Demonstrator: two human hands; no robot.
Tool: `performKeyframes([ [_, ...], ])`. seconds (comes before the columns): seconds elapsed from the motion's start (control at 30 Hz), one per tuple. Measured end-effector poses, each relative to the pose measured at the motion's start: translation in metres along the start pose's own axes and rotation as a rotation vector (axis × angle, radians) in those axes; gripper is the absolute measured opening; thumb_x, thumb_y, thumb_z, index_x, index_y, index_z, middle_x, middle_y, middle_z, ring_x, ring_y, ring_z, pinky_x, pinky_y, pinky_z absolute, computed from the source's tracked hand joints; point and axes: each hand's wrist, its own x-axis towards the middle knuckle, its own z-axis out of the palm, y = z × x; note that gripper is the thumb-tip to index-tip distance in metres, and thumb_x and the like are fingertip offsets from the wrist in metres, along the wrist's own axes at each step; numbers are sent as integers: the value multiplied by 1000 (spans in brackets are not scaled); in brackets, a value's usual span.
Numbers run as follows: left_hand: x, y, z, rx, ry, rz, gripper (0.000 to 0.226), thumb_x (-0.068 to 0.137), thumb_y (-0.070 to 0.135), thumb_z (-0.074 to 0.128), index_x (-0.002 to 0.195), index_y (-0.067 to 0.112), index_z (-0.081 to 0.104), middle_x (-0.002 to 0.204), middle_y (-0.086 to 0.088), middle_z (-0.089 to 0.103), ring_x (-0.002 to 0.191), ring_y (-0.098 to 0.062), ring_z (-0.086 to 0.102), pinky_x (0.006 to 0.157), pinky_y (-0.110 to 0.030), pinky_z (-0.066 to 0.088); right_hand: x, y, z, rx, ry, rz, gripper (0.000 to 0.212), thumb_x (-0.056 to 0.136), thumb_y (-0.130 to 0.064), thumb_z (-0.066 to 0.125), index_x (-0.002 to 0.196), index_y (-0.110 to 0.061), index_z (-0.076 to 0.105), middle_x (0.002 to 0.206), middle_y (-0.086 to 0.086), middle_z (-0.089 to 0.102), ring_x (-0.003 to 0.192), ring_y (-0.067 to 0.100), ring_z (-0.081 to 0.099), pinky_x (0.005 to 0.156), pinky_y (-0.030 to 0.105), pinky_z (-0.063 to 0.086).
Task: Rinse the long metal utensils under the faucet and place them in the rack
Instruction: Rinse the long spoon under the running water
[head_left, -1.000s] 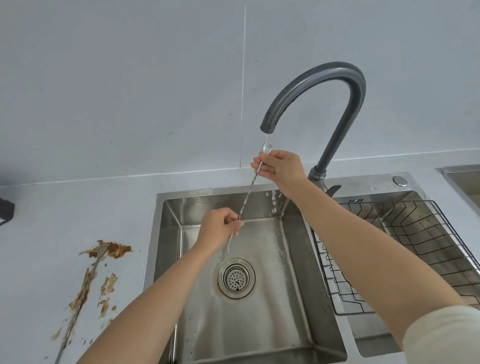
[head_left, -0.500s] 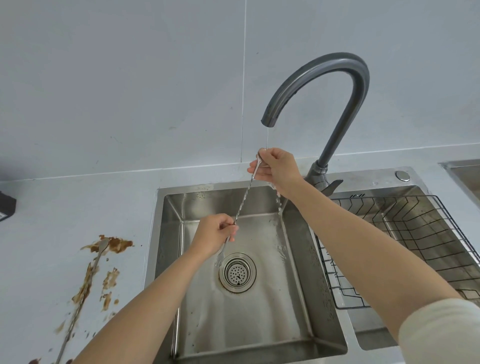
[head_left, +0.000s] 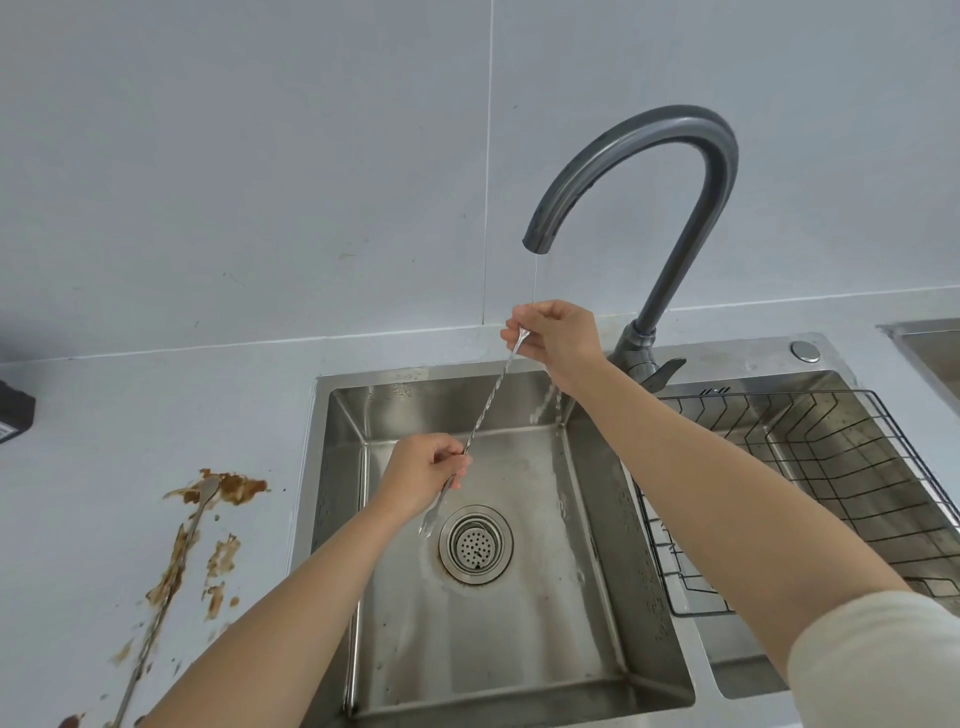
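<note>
A long twisted metal utensil (head_left: 488, 400) slants over the steel sink (head_left: 587, 519), spoon end up, forked end low near the drain (head_left: 475, 544). My right hand (head_left: 558, 340) pinches its upper end under the grey faucet (head_left: 675, 171), where a thin stream of water falls onto the hand. My left hand (head_left: 423, 475) grips the lower part of the shaft. A second long metal utensil (head_left: 171, 577), smeared with brown sauce, lies on the counter at the left. The black wire rack (head_left: 831, 499) sits in the right basin with nothing seen in it.
Brown sauce stains (head_left: 218, 519) spread over the grey counter around the dirty utensil. A dark object (head_left: 13, 418) sits at the far left edge. Another steel basin's corner (head_left: 930, 353) shows at the far right. A round button (head_left: 805, 352) sits behind the rack.
My right hand has slid down from just under the spout, covering the spoon bowl. The left hand keeps its grip. The view has shifted slightly.
</note>
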Motion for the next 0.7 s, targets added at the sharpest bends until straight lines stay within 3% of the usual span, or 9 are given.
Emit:
performKeyframes([
  [0.13, 3, 7, 0, 3, 2, 26, 29, 87, 0, 57, 63, 16, 57, 58, 1, 58, 37, 7, 55, 47, -5, 45, 2, 3, 3, -32, -4, 27, 30, 98, -19, 44, 74, -4, 53, 67, 11, 60, 44, 12, 64, 52, 22, 57],
  [0.23, 6, 7, -1, 15, -8, 28, 28, 88, 0, 57, 63, 15, 55, 58, 0, 58, 36, 8, 54, 45, -4, 44, 1, 3, 4, 6, -88, -1, 13, 93, -3, 51, 80, -5, 55, 77, 11, 62, 56, 12, 67, 62, 21, 59],
  [0.33, 7, 4, -2, 26, 6, 32, 34, 87, 1, 58, 60, 20, 54, 57, 1, 59, 37, 8, 55, 46, -4, 44, 0, 4, 3, -14, -99, -10, 12, 87, 4, 57, 80, -6, 57, 78, 10, 63, 54, 10, 68, 63, 21, 59],
  [0.53, 10, 7, -2, 55, 45, 48, 35, 86, 2, 59, 58, 23, 53, 55, 2, 58, 36, 8, 53, 47, -5, 42, -4, 6, 11, -174, -33, 101, 40, 98, -33, 39, 71, -7, 53, 64, 10, 63, 45, 15, 64, 49, 25, 55],
  [0.67, 9, 7, -1, 89, 48, 41, 36, 86, 4, 60, 56, 23, 52, 55, 2, 58, 36, 8, 54, 56, -21, 46, -3, 6, 6, -116, -155, 76, 14, 92, -1, 52, 79, -8, 53, 74, 9, 62, 52, 11, 67, 61, 25, 58],
  [0.7, 9, 7, -1, 94, 49, 40, 37, 86, 4, 60, 56, 24, 52, 54, 3, 58, 37, 9, 54, 57, -22, 46, -3, 6, 4, -127, -171, 62, 16, 88, 7, 54, 81, -8, 53, 77, 8, 62, 52, 9, 67, 63, 24, 58],
])
